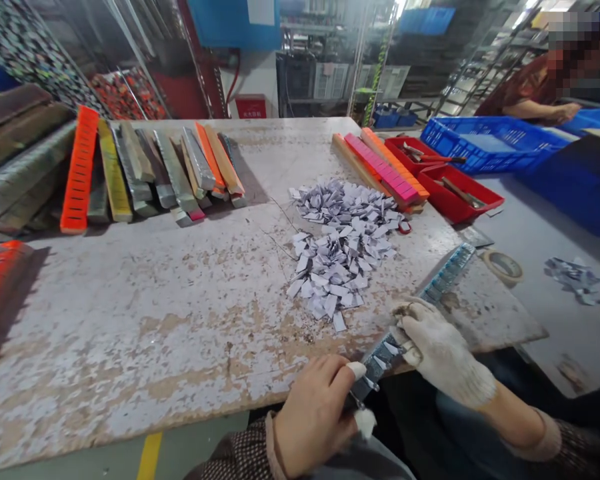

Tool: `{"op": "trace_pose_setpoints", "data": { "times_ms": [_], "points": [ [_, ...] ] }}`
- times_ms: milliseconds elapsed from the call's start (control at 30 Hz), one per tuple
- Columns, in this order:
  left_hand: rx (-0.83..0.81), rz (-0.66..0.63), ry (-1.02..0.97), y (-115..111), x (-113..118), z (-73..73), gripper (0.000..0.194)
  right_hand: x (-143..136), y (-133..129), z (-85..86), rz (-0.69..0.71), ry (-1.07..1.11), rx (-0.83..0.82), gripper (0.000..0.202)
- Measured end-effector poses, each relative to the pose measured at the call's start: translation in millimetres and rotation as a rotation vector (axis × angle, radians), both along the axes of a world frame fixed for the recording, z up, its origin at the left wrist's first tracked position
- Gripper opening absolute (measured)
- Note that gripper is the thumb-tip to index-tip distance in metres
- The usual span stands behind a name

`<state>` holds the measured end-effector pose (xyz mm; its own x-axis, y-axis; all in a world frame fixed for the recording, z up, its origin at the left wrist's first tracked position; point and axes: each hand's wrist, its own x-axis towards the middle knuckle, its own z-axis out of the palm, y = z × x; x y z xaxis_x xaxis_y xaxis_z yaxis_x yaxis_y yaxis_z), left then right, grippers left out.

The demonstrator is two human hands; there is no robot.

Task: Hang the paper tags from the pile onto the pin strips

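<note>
A long, narrow slotted bar [447,272], wrapped in shiny bluish film, lies slantwise over the table's front edge. Small pale pieces stick out of its slots near the lower end. My right hand [443,350], in a white knit glove, is closed round the middle of the bar. At the bar's lower end is my left hand [313,410], with white covers on two fingertips; thumb and finger close about the bar, and a small shiny bit shows between them, too small to name. Beyond the hands spreads a loose pile of small grey-white paper-like pieces [337,247].
Slotted bars in orange and pink [380,167] lie behind the pile, beside red trays [460,193] holding tools. A tape roll [501,265] sits right. More bars [170,170] line the left. Blue crates [480,143] and another person's hand [566,112] are at the far right.
</note>
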<state>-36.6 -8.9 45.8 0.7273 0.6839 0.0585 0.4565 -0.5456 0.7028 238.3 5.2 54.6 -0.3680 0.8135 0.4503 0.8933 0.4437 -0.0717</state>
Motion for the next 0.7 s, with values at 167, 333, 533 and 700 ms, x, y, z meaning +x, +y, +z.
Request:
{"op": "trace_pose_setpoints", "data": {
  "times_ms": [167, 333, 533, 700],
  "points": [
    [0.077, -0.028, 0.144, 42, -10, 35.8, 0.030, -9, -9, -6.5, 0.028, 0.172, -0.017, 0.017],
    [0.247, 0.168, 0.279, 82, 43, 42.4, 0.014, 3, -18, -0.3, -0.005, 0.264, -0.032, 0.010],
    [0.072, 0.330, 0.128, 111, 59, 24.2, 0.011, 28, -30, -3.0, -0.087, 0.324, 0.028, 0.004],
    [-0.234, 0.411, -0.152, 114, 32, 23.9, 0.022, 22, -20, -0.6, -0.156, 0.332, 0.140, 0.006]
  ]
}}
